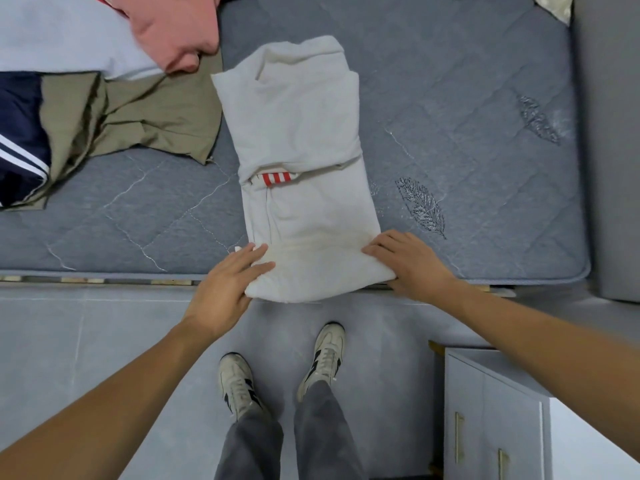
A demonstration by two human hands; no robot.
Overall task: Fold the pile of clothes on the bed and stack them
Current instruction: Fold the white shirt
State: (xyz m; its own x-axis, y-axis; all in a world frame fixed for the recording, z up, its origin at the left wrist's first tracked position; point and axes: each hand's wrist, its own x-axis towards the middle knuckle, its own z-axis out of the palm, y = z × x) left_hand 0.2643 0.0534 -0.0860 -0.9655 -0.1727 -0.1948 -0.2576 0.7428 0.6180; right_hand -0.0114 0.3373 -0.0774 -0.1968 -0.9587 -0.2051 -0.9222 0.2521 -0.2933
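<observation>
Left hand [227, 282] and right hand [408, 263], fingers fairly straight, press near corners of folded white garment [301, 150] on bed [467, 116].

White garment [298, 133] folded into long narrow strip, lying flat on grey quilted mattress [467, 116], near end hanging just over bed edge. Red-and-white striped tag [276, 178] peeking out at mid fold. Unfolded pile at upper left: olive piece [149, 116] crumpled, pink piece [173, 32] on top, pale blue piece [59, 39] behind, navy piece with white stripes [20, 140] at far left.
</observation>
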